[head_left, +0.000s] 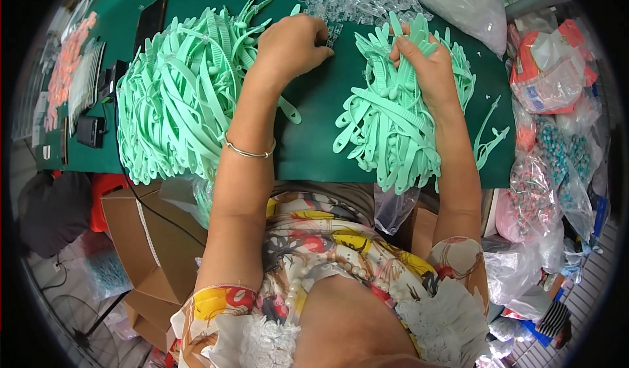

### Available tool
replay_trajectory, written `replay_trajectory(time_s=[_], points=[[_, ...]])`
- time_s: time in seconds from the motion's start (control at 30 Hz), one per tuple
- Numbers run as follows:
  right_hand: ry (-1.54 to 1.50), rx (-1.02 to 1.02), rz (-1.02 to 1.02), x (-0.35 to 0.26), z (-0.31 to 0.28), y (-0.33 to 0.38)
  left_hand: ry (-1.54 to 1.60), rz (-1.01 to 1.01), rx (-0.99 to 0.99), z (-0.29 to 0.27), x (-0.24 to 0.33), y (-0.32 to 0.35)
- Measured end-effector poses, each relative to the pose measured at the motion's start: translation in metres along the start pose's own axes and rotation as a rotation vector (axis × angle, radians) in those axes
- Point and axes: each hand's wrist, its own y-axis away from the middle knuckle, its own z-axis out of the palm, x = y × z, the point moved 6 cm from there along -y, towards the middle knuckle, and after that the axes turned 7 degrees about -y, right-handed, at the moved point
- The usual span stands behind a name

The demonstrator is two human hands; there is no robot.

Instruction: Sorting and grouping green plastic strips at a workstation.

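First: What are we looking at for materials?
Second: Mint-green straps (173,99), rubbery-looking plastic, smooth with a soft sheen, their ribbed stretches rougher, as we see them piled on a smooth green surface (308,158) of low gloss.
First: And beyond them?
Second: We find transparent clips (327,4) of hard, glossy plastic, beside a plastic bag (465,11), thin, wrinkled and shiny.
First: Any metal, paper or cloth?
Second: We note a bangle (249,153), polished and silvery like metal; a carton (124,230) of matt brown cardboard; and a printed blouse (354,239) of soft, creased cloth, its white trim (445,315) ruffled, near pearly, smooth beads (357,271).
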Motion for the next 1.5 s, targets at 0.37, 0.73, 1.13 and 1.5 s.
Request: replay_trajectory(time_s=[0.37,0.73,1.13,1.5], points=[[0.022,0.0,0.092,0.0,0.002,0.003,-0.069,-0.014,0.07,0.008,0.013,-0.001],[0.142,-0.046,0.034,-0.003,0.007,0.004,1.32,-0.239,-0.212,0.028,0.023,-0.003],[0.2,-0.045,0.027,0.0,0.005,0.003,1.19,-0.148,-0.239,0.031,0.036,0.0],[0.165,-0.078,-0.084,0.003,0.008,0.0,1.025,-0.127,-0.168,0.037,0.042,0.001]])
